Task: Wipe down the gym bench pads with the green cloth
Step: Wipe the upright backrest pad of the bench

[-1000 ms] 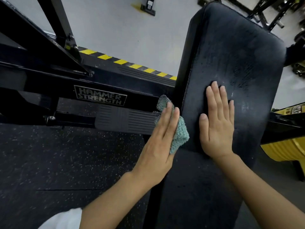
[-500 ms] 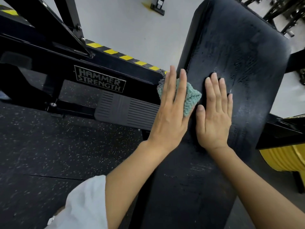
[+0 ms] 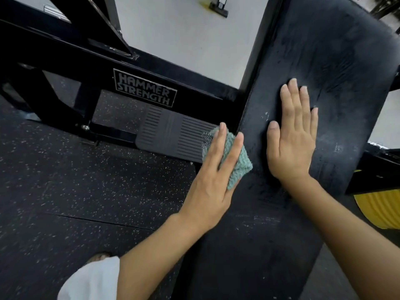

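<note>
Cloth (image 3: pixel 240 163) lower, under left hand (image 3: pixel 211 186)

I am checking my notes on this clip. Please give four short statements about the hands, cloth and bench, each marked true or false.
1. The left hand presses the green cloth against the bench pad at its left edge. True.
2. The right hand holds a bottle. False: it lies flat on the pad, fingers straight.
3. The frame label reads HAMMER STRENGTH. True.
4. The cloth lies on the floor. False: the left hand presses it.
</note>
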A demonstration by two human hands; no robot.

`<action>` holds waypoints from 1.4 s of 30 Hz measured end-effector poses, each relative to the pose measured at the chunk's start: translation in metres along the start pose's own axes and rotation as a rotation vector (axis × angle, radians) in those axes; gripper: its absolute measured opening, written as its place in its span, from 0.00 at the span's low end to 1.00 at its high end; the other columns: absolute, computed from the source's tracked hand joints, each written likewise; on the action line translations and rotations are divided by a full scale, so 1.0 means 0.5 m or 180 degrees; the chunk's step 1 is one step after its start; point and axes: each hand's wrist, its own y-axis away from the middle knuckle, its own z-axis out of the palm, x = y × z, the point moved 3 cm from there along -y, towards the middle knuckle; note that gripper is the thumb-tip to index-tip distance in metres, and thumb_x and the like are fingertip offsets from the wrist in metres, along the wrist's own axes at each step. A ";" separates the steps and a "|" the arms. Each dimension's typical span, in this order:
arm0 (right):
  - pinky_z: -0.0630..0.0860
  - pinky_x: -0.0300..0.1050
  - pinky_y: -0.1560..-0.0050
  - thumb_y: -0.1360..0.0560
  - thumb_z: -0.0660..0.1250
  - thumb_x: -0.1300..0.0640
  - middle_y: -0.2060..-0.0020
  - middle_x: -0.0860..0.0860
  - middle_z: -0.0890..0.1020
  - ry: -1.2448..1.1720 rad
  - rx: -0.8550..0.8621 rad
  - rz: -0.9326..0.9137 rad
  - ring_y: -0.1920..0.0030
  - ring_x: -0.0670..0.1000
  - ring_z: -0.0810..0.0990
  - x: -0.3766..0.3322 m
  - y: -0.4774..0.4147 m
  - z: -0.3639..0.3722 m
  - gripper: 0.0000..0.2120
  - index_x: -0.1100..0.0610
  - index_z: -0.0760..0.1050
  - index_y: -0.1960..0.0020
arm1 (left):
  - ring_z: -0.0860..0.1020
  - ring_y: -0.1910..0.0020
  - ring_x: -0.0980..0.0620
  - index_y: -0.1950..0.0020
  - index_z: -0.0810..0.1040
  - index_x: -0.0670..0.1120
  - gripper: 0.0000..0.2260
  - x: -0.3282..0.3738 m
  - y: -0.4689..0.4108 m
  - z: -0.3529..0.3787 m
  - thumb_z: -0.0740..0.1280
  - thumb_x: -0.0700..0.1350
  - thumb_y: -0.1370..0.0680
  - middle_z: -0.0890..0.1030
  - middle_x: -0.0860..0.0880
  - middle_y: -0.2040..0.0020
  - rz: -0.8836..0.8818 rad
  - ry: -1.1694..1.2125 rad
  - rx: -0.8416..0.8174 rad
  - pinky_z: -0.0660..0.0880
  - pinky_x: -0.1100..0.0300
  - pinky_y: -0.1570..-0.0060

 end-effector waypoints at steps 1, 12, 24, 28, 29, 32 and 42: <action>0.46 0.55 0.23 0.20 0.47 0.51 0.22 0.49 0.55 -0.0008 0.0012 -0.0006 0.22 0.50 0.49 0.000 0.001 -0.001 0.27 0.54 0.52 0.21 | 0.39 0.21 0.50 0.20 0.45 0.47 0.34 -0.001 0.022 0.007 0.61 0.38 0.20 0.37 0.47 0.20 -0.0054 -0.0047 -0.0027 0.53 0.49 0.23; 0.46 0.55 0.23 0.19 0.48 0.52 0.22 0.50 0.56 0.0014 0.0087 -0.0033 0.22 0.50 0.50 -0.001 0.003 -0.003 0.26 0.55 0.53 0.22 | 0.38 0.21 0.50 0.21 0.39 0.42 0.31 0.011 0.035 0.032 0.51 0.51 0.18 0.37 0.46 0.20 -0.0342 -0.0213 0.0263 0.43 0.55 0.22; 0.47 0.56 0.23 0.19 0.48 0.52 0.22 0.49 0.56 -0.0117 0.0113 -0.0034 0.22 0.50 0.50 0.002 0.004 -0.002 0.26 0.54 0.54 0.22 | 0.40 0.21 0.52 0.21 0.42 0.44 0.30 -0.002 -0.099 -0.021 0.55 0.46 0.17 0.40 0.46 0.20 0.0035 0.0378 0.0077 0.47 0.49 0.22; 0.47 0.55 0.23 0.19 0.48 0.52 0.22 0.50 0.56 -0.0078 0.0119 -0.0046 0.22 0.50 0.50 0.000 0.004 -0.003 0.26 0.54 0.54 0.22 | 0.39 0.21 0.53 0.21 0.41 0.46 0.31 -0.016 -0.013 -0.002 0.56 0.43 0.18 0.38 0.49 0.20 -0.0057 0.0433 -0.0074 0.48 0.47 0.22; 0.46 0.55 0.23 0.19 0.48 0.52 0.22 0.50 0.56 -0.0068 0.0114 -0.0055 0.22 0.51 0.50 -0.001 0.004 -0.002 0.26 0.54 0.54 0.22 | 0.39 0.21 0.53 0.21 0.40 0.47 0.31 -0.020 0.011 0.003 0.56 0.44 0.18 0.36 0.50 0.20 -0.0107 0.0420 -0.0109 0.48 0.48 0.22; 0.46 0.55 0.23 0.19 0.50 0.54 0.22 0.50 0.56 -0.0043 0.0135 -0.0045 0.22 0.51 0.51 -0.003 0.004 -0.002 0.26 0.54 0.54 0.22 | 0.39 0.21 0.53 0.21 0.40 0.48 0.31 -0.026 0.078 0.017 0.56 0.44 0.18 0.34 0.54 0.21 -0.0201 0.0382 -0.0210 0.50 0.49 0.23; 0.46 0.56 0.23 0.19 0.50 0.56 0.22 0.51 0.54 -0.0082 0.0036 0.0122 0.22 0.52 0.49 -0.020 0.026 -0.002 0.26 0.55 0.52 0.21 | 0.36 0.22 0.51 0.21 0.37 0.48 0.33 -0.030 0.196 0.039 0.55 0.46 0.19 0.33 0.49 0.21 -0.0277 0.0011 -0.0329 0.49 0.52 0.23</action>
